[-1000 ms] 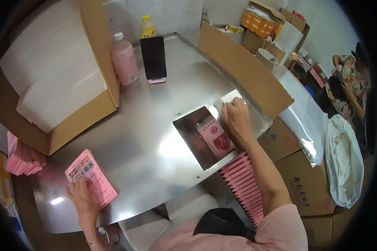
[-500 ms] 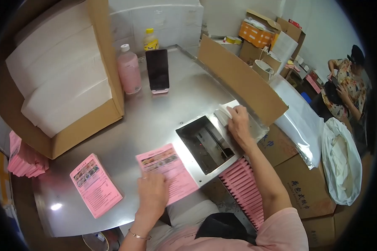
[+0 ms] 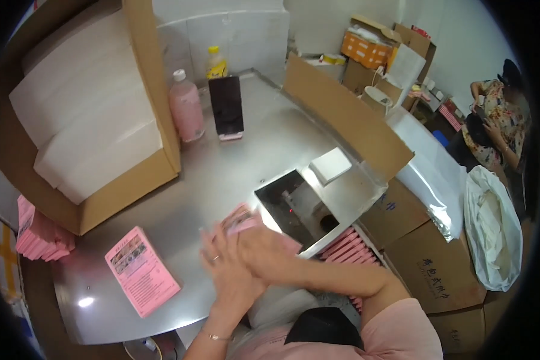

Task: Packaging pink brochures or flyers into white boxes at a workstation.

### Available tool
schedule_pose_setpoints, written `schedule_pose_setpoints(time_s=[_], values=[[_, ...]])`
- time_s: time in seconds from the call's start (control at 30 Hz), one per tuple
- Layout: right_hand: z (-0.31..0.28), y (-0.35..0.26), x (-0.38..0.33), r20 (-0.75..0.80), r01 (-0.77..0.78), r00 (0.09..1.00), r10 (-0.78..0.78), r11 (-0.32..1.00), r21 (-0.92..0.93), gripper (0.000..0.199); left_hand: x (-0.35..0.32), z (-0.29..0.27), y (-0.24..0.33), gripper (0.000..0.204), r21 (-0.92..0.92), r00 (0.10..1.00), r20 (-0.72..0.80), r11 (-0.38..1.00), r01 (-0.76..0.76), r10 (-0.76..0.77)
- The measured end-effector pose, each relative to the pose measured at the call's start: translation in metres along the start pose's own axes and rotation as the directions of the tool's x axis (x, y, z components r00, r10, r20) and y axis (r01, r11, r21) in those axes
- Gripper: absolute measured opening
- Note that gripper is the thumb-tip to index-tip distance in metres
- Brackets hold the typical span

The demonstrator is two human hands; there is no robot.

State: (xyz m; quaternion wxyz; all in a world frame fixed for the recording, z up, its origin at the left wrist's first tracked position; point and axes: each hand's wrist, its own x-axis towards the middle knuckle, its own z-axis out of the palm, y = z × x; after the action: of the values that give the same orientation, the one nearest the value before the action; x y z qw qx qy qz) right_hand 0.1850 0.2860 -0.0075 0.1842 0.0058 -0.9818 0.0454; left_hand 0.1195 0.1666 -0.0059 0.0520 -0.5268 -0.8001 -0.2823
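A pink printed sheet point(image 3: 241, 219) lies at the table's near edge, mostly hidden beneath my hands; one corner shows beside the rectangular opening. My left hand point(image 3: 229, 264), with a ring and a bracelet, is over the sheet, its fingers stretched out and a little blurred. Across it reaches my right hand point(image 3: 263, 249), low over the sheet and overlapping the left; its fingers are hidden and smeared. Past the opening point(image 3: 297, 210) sits a small stack of white folded paper point(image 3: 331, 165). A thick stack of pink printed sheets point(image 3: 142, 271) rests to the left.
A large carton with white packs point(image 3: 102, 114) stands at the left, near pink bundles point(image 3: 39, 231). Behind are a pink bottle point(image 3: 186, 108), a yellow-capped bottle point(image 3: 216, 63) and a phone on a stand point(image 3: 226, 108). A cardboard strip point(image 3: 348, 117) edges the right. Another person point(image 3: 495, 120) sits beyond.
My right hand has left the white paper stack and come back to the pink sheet, overlapping my left hand. The sheet is now largely covered. The view has shifted slightly.
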Motion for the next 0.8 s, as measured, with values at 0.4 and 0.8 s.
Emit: schedule_pose_setpoints(time_s=[0.4,0.8], values=[[-0.030,0.181,-0.070,-0.473,-0.555,0.798,0.373,0.761,-0.337,0.012,-0.005,-0.014,-0.003,0.064,0.216,0.999,-0.028,0.975,0.046,-0.040],[-0.036,0.198,-0.088,-0.502,-0.571,0.743,0.442,0.810,-0.132,0.024,-0.001,-0.012,0.002,0.047,0.156,0.998,0.065,0.988,-0.019,0.009]])
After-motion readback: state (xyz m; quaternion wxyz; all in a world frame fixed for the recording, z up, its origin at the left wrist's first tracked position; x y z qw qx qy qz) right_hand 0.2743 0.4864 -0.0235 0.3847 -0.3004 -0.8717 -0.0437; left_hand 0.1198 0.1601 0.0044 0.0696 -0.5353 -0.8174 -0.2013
